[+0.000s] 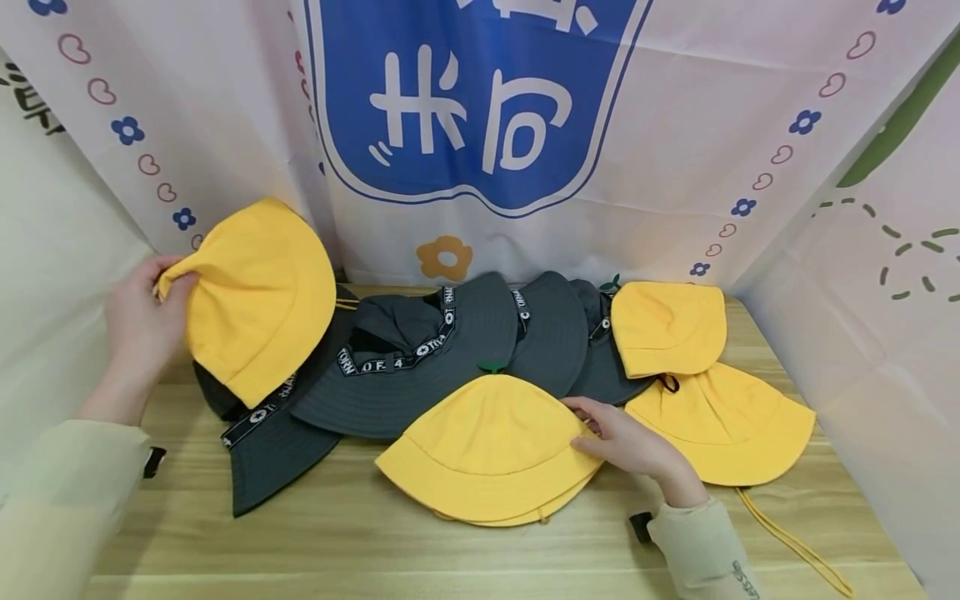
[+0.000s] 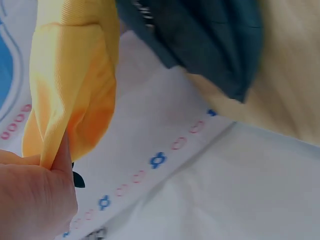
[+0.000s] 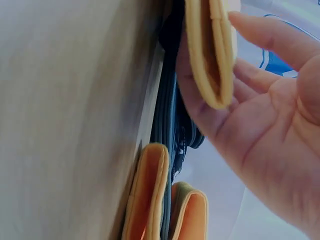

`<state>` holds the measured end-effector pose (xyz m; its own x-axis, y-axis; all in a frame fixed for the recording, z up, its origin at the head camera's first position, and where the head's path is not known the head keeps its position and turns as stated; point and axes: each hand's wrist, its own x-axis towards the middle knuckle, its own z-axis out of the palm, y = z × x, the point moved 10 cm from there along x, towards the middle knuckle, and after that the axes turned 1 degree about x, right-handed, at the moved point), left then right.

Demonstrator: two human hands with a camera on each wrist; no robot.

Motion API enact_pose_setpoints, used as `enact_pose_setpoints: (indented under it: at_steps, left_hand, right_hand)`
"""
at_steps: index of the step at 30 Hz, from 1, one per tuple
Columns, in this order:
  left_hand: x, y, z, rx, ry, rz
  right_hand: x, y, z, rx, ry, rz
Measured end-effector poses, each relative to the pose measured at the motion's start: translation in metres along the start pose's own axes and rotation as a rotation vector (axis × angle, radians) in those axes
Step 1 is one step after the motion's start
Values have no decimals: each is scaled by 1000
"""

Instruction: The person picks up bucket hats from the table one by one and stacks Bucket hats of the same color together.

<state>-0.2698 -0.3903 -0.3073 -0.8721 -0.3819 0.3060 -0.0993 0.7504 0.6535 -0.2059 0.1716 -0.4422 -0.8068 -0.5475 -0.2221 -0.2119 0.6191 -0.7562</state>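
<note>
My left hand [image 1: 146, 317] pinches the edge of a yellow bucket hat [image 1: 262, 292], raised at the left over a dark grey hat. Cloth folds between thumb and fingers in the left wrist view, where the hat [image 2: 75, 85] hangs from the hand [image 2: 37, 200]. At the centre front, my right hand [image 1: 626, 437] grips the right end of another yellow bucket hat [image 1: 487, 433], folded flat with a small green leaf on its top. From the right wrist view, this hat's brim [image 3: 212, 75] sits between the thumb and fingers of the hand [image 3: 265, 115].
Several dark grey hats [image 1: 420, 375] with lettered bands overlap in a row along the back of the wooden table [image 1: 337, 550]. Two more yellow hats [image 1: 720, 429] lie at the right, one with a cord [image 1: 795, 542] trailing forward. A printed white curtain [image 1: 675, 167] hangs behind.
</note>
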Motion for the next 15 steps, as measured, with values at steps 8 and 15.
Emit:
enact_pose_setpoints:
  at_steps: [8, 15]
  left_hand:
    - [-10, 40, -5, -135, -12, 49]
    - [-26, 80, -1, -222, -83, 139]
  right_hand:
    - [0, 2, -5, -72, 33, 20]
    - [0, 0, -5, -92, 22, 17]
